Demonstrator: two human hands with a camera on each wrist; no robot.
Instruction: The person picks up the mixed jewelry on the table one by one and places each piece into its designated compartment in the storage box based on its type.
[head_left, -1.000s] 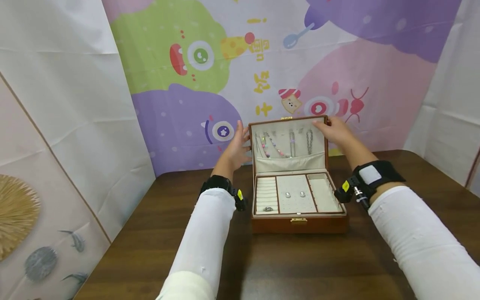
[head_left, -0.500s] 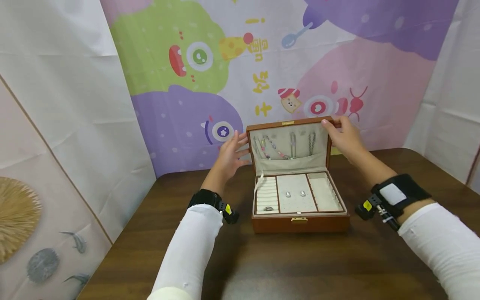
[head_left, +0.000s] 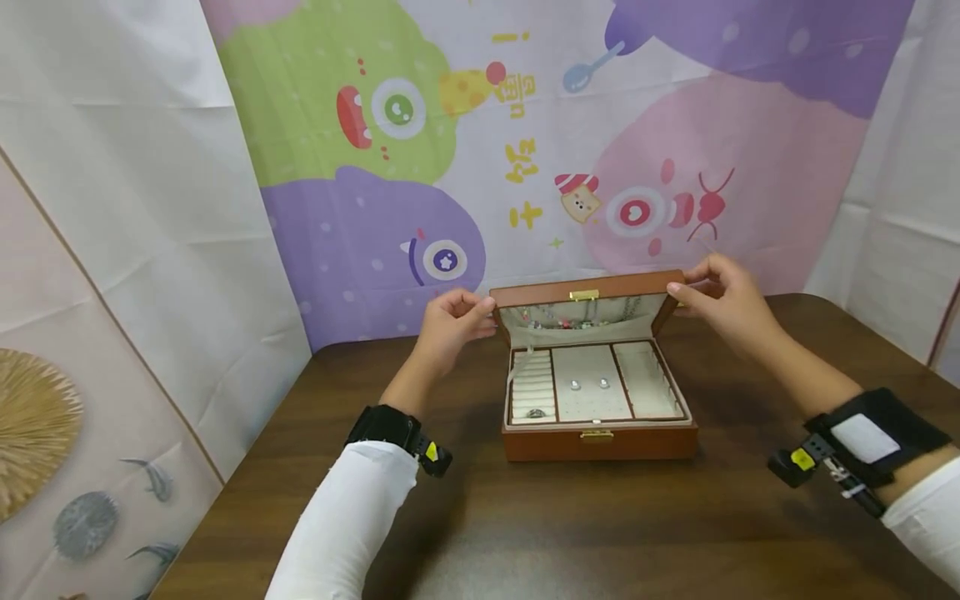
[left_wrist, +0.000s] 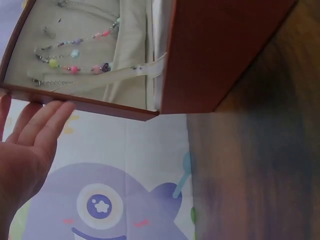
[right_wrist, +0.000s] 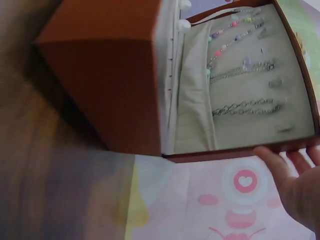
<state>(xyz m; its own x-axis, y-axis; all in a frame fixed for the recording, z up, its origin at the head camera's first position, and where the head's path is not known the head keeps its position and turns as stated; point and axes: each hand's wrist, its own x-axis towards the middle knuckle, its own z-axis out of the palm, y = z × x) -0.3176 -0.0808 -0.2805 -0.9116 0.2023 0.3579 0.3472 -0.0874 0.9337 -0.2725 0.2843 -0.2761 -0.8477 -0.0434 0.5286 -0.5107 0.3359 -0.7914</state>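
Observation:
A brown jewelry box [head_left: 540, 447] stands on the table with its lid [head_left: 622, 286] tilted forward, partly raised. My left hand [head_left: 450, 329] holds the lid's left front corner between thumb and fingers. At the opposite corner, my right hand [head_left: 729, 302] grips the lid, thumb in front and fingers behind. Inside the lid hang a beaded necklace [left_wrist: 74, 69] and silver chains [right_wrist: 245, 107], tucked into a cream pocket [right_wrist: 192, 110]. The tray below has ring rolls [head_left: 534, 379] with a ring [head_left: 536, 413], two stud earrings [head_left: 575, 385] on a middle pad, and an open right compartment [head_left: 647, 379].
The dark wooden table [head_left: 570, 533] extends around the box. Behind it hangs a cartoon-print cloth [head_left: 540, 125], with white cloth [head_left: 135, 108] at the sides. A pale ribbon [head_left: 517, 362] runs from lid to tray at the left.
The lid has swung forward and down from nearly upright, both hands moving with it. My left hand has gone from spread fingers beside the lid to holding its corner.

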